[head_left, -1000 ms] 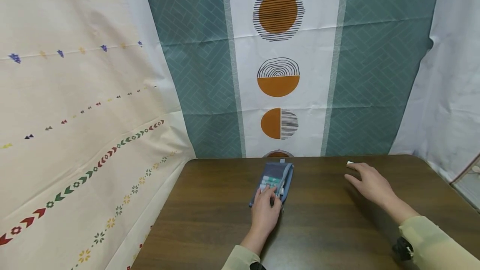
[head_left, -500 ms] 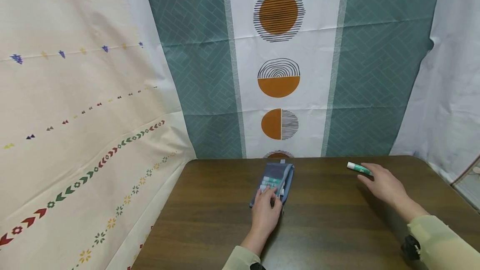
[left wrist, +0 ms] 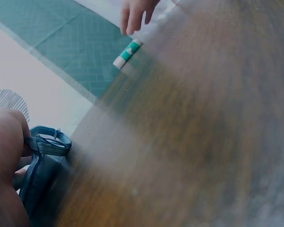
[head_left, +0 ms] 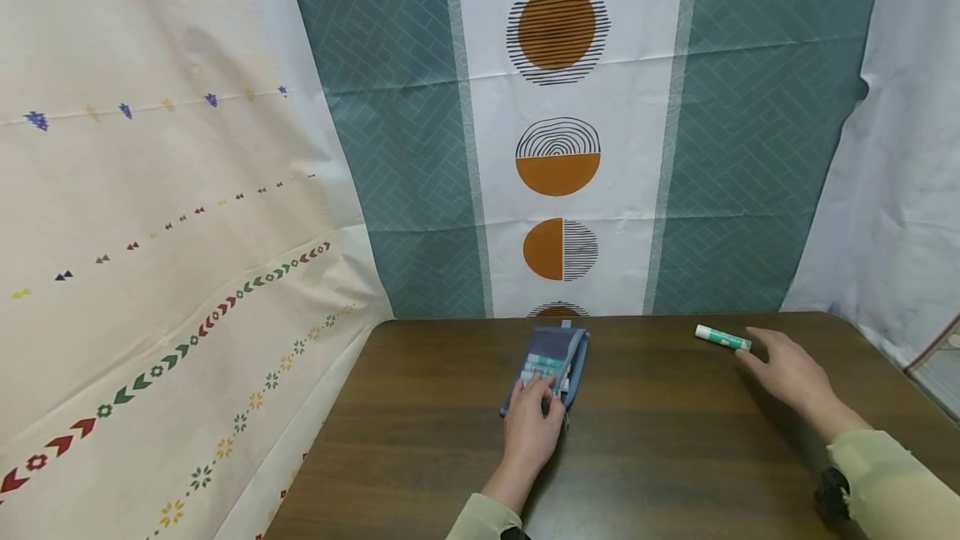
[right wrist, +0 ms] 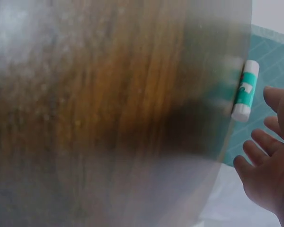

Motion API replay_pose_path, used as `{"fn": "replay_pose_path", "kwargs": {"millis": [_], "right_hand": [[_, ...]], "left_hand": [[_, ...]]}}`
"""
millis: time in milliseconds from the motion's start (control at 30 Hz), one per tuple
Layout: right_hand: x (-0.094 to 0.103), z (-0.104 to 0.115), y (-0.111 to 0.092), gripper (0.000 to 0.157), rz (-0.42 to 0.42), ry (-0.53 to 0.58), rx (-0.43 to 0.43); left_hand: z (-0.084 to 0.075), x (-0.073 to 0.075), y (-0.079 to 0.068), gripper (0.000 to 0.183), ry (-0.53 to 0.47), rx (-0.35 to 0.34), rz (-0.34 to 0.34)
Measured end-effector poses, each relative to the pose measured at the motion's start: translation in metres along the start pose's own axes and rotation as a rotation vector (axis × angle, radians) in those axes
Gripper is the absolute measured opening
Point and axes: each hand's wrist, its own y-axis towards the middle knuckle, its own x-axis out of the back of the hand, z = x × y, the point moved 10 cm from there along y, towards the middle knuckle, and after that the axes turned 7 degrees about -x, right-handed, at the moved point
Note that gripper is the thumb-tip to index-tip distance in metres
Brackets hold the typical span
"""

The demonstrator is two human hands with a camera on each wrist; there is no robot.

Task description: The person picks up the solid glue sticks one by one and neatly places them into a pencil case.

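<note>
A blue zip pencil case (head_left: 552, 342) lies on the table, its see-through front showing several white and green sticks (head_left: 543, 362). My left hand (head_left: 534, 427) rests over its near end and grips its edge; the left wrist view shows the raised zip edge (left wrist: 49, 144) beside the fingers. To the right, a white and green glue stick (head_left: 722, 337) lies on its side near the table's back edge. Beside its right end, my right hand (head_left: 787, 369) is held with fingers relaxed and nothing in them. In the right wrist view the glue stick (right wrist: 246, 90) is apart from the fingers.
The brown wooden table (head_left: 637, 457) ends at a hanging green and white cloth (head_left: 562, 107). A cream patterned cloth (head_left: 187, 190) hangs along the left side, a white cloth (head_left: 907, 148) along the right.
My right hand has let go of the glue stick and drawn back to the right, leaving it lying on the table. The left hand and the pencil case have stayed in place.
</note>
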Motion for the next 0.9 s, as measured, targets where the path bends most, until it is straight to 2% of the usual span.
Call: {"fn": "replay_pose_path", "kwargs": {"millis": [400,900], "right_hand": [[-0.007,-0.015,0.004,0.068,0.039,0.019,-0.029],[-0.011,-0.029,0.005,0.068,0.027,-0.006,-0.084]], "left_hand": [[0.001,-0.001,0.001,0.024,-0.002,-0.014,0.002],[0.002,-0.002,0.002,0.025,-0.003,-0.014,0.009]]}}
